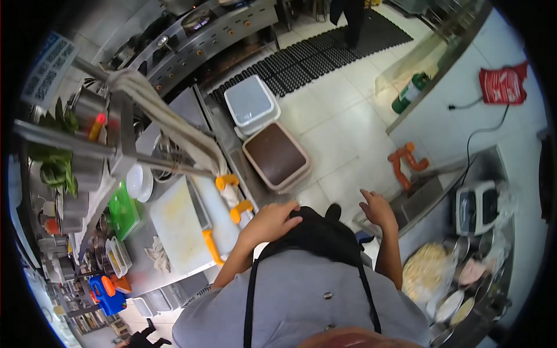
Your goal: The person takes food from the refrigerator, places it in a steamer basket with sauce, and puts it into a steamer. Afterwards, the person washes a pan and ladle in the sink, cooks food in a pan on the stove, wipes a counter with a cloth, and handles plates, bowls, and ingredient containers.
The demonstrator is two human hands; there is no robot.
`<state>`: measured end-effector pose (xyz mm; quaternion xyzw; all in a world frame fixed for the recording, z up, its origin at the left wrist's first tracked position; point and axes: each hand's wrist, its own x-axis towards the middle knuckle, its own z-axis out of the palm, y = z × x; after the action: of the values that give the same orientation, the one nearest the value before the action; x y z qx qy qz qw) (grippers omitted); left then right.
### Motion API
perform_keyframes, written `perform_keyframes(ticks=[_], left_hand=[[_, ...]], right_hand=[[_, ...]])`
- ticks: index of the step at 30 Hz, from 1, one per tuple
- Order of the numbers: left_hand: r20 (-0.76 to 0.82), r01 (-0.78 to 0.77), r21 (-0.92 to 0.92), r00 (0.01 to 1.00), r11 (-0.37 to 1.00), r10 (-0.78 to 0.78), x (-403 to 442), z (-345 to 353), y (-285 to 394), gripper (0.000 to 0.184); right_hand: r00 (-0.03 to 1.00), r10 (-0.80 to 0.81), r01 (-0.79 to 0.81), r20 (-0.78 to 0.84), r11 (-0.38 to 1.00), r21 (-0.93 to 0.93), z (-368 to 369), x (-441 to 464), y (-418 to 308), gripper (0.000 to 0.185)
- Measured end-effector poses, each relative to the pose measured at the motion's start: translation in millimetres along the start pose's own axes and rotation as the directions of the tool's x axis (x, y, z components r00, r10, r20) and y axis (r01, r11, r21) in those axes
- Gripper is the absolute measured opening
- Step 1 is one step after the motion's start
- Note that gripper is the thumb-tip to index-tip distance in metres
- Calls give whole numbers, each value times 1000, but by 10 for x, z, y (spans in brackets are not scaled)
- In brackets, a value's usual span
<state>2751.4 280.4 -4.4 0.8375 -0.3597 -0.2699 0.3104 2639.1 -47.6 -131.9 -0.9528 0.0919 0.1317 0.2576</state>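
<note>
My left hand [271, 222] is held low at the edge of the black apron [313, 235], beside the counter, its fingers bent and apart with nothing in them. Out to the right, my right hand [377, 209] hangs in the air over the floor, fingers spread and empty. Left of my left hand lies a white cutting board [174, 232] with yellowish stains. A long knife with a yellow handle [212, 246] rests on it. Two more yellow handles [241, 211] show at the board's far right edge, close to my left hand.
Two lidded bins, one grey-white [249, 104] and one brown [277, 154], stand on the floor ahead. A stove [214, 43] is beyond, with a person [351, 23] on the black mat [313, 58]. At right are a scale [476, 209] and a food bowl [426, 269].
</note>
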Motion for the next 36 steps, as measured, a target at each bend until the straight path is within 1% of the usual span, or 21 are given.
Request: perform_keyframes(ticks=[3, 4, 6, 7, 8, 10, 12, 14, 17, 18, 20, 21, 26, 27, 28, 30, 31, 32, 34, 35, 36], left_hand=[[46, 225, -55, 974, 973, -223, 407, -39, -98, 30], [33, 239, -81, 971, 968, -237, 519, 10, -245, 30], [-114, 344, 26, 934, 939, -339, 734, 187, -609, 35], [-59, 466, 33, 884, 884, -464, 884, 163, -681, 39], [-73, 471, 13, 880, 882, -469, 1059, 131, -745, 39], [47, 595, 34, 802, 803, -596, 1439, 37, -891, 46], [63, 578, -43, 816, 815, -575, 1911, -5, -1230, 43], [-23, 558, -93, 827, 825, -562, 2408, -61, -1513, 43], [-7, 613, -133, 785, 779, -619, 3202, -592, -1502, 43], [-9, 616, -143, 782, 774, -624, 3408, -772, -1515, 43], [-111, 506, -214, 837, 836, -535, 3757, -1088, -1550, 43], [-104, 520, -226, 828, 824, -551, 3875, -1198, -1594, 43], [-176, 549, -69, 815, 833, -552, 4555, -1800, -2001, 43], [-111, 621, -86, 771, 779, -627, 4734, -1940, -2085, 45], [-130, 635, -114, 753, 764, -645, 4866, -1956, -2173, 45], [-145, 629, -251, 727, 736, -671, 5214, -2158, -2541, 47], [-132, 647, -313, 695, 695, -707, 5371, -2230, -2664, 50], [-117, 649, -333, 692, 685, -712, 5496, -2153, -2783, 50], [-148, 654, -562, 522, 506, -840, 5823, -1922, -3290, 52], [-313, 692, -463, 457, 554, -832, 5950, -1577, -3561, 52], [-294, 697, -467, 457, 544, -839, 6062, -1252, -3796, 52]], right_hand=[[993, -115, 119, 41, 987, -112, -654, 777, 174, 44], [990, -129, 136, 65, 982, -130, -808, 1058, 205, 44], [972, -235, 234, 10, 965, -118, -1043, 1623, 258, 44], [961, -278, 277, 13, 954, -114, -1116, 1910, 281, 44], [956, -293, 293, 24, 947, -130, -1142, 2186, 340, 44], [925, -373, 379, 68, 919, -112, -1132, 2767, 469, 44], [939, -288, 315, 187, 940, -129, -1187, 3241, 503, 47], [933, -213, 269, 291, 948, -169, -1257, 3624, 591, 48], [893, -165, 264, 418, 946, -190, -1423, 4138, 801, 48], [890, -169, 272, 424, 942, -195, -1494, 4351, 876, 48], [880, -156, 264, 449, 946, -189, -1658, 4730, 943, 48], [885, -105, 239, 453, 938, -250, -1714, 4973, 971, 47], [878, -187, 300, 441, 932, -203, -1954, 6330, 834, 47], [862, -221, 340, 455, 919, -198, -1976, 6633, 815, 47], [848, -243, 374, 472, 904, -207, -1985, 6929, 795, 47], [774, -415, 530, 477, 838, -130, -1989, 7687, 619, 47], [757, -408, 554, 510, 815, -171, -2048, 8045, 495, 46], [749, -396, 555, 530, 813, -176, -2142, 8291, 373, 46], [723, -443, 621, 530, 753, -218, -2415, 8981, -52, 45], [700, -481, 661, 529, 716, -224, -2513, 9334, -231, 46], [671, -510, 697, 538, 682, -222, -2595, 9643, -373, 46]])
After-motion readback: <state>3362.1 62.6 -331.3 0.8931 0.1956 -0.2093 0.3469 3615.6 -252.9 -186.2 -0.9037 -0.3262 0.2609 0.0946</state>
